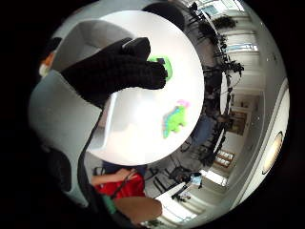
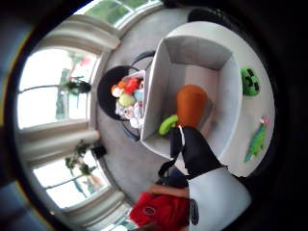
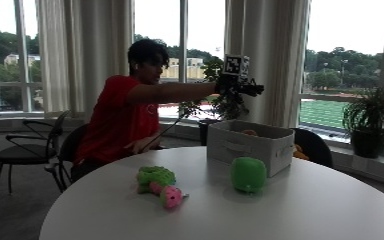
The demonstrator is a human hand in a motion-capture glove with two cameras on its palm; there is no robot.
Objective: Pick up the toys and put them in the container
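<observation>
Hovering gloved hand (image 3: 237, 87) above container (image 3: 248, 145), fingers open, dino (image 3: 157, 183) & green toy (image 3: 248, 174) beside.

I see a round white table (image 3: 325, 210) carrying three things directly on its top. Toward the far side sits a grey fabric bin (image 3: 248, 144) with a slot handle in the near wall — it stands upright, near the table's edge by the seated person. Just in front of it, close to its corner, rests a green block-shaped plush (image 3: 248, 174). Further toward me and well apart from the bin lies a green dinosaur plush (image 3: 157, 182) with pink trim, on its side.
</observation>
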